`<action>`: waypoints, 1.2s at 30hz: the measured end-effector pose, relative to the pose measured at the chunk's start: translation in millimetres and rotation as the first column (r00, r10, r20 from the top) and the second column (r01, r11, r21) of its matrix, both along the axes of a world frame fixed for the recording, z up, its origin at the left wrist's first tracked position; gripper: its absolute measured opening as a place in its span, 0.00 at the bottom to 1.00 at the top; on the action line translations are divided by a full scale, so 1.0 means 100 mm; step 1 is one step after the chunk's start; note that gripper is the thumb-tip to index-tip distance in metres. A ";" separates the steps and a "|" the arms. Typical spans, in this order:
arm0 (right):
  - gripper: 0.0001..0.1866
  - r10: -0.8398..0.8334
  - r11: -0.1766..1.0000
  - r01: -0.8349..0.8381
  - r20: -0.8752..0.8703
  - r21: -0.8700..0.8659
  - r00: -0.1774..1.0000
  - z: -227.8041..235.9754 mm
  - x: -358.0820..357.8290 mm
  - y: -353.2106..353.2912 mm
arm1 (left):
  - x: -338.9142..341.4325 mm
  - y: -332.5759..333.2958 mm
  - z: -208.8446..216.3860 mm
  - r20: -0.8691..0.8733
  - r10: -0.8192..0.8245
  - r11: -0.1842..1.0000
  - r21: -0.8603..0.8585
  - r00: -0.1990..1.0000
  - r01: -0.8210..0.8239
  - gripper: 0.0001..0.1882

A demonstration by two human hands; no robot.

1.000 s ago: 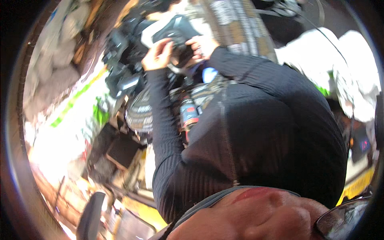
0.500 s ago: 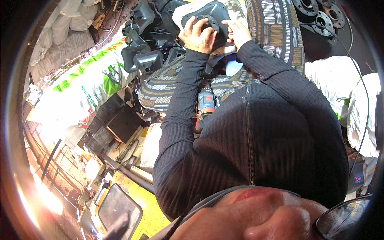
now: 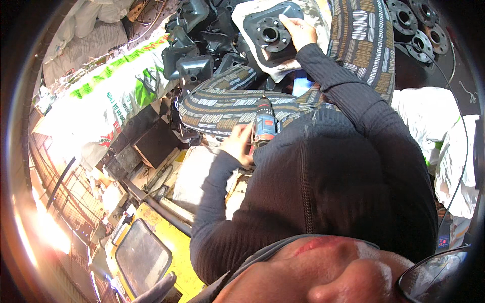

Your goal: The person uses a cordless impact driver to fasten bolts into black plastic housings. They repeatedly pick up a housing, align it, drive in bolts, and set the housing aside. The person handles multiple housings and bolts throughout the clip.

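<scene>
A dark round metal flange [image 3: 273, 35] with a centre hole sits on a black four-cornered housing [image 3: 256, 19], on a pale cloth-like sheet [image 3: 242, 28]. My right hand [image 3: 301, 33] is at the flange's right edge, fingers bent together against it; anything small between the fingertips is hidden. Lower down, my left hand [image 3: 237, 143] is closed around the handle of a blue and black cordless drill [image 3: 264, 121] with a red base. The drill's chuck and bit point away from me, over patterned fabric [image 3: 217, 112].
Black moulded housings [image 3: 194, 68] are heaped at the upper left, beside a white and green sack [image 3: 108, 101]. Several metal flanges [image 3: 420, 45] lie at the upper right, with a dark cable [image 3: 461, 116] running past. White sacks [image 3: 424, 108] stand right; a yellow machine [image 3: 177, 252] is lower left.
My left hand has left the flange and come down to the drill, whose tip now sits slightly farther forward. My right hand remains at the flange's right side.
</scene>
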State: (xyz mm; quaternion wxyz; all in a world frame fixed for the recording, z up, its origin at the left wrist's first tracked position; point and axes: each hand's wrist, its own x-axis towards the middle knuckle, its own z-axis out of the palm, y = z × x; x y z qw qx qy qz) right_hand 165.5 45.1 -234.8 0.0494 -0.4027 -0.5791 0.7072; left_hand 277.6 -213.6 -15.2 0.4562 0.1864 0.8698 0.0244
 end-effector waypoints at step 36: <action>0.14 0.137 0.990 -0.137 -0.016 -0.006 0.990 0.20 0.00 0.06 | -1.66 1.06 -0.18 -0.224 0.091 0.900 0.435 0.970 0.016 0.20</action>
